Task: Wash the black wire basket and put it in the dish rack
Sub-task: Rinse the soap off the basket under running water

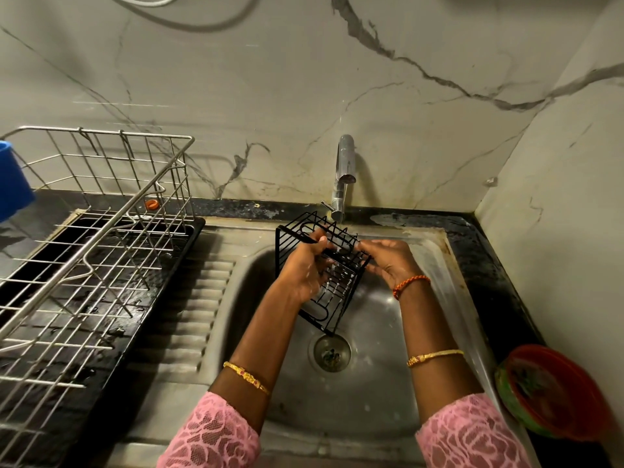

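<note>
The black wire basket (332,298) is tilted over the steel sink (371,383), right under the running tap (345,170). Water falls onto its upper wires. My left hand (305,265) grips the basket's left side, with fingers curled over the wires. My right hand (391,261) holds the basket's right edge, fingertips pinching the wires. The silver wire dish rack (101,265) stands on a black drip tray to the left of the sink.
A blue cup (11,180) sits at the far left edge by the rack. A red and green bowl (553,396) rests on the dark counter at the right. The sink drain (331,352) lies below the basket. Marble walls close the back and right.
</note>
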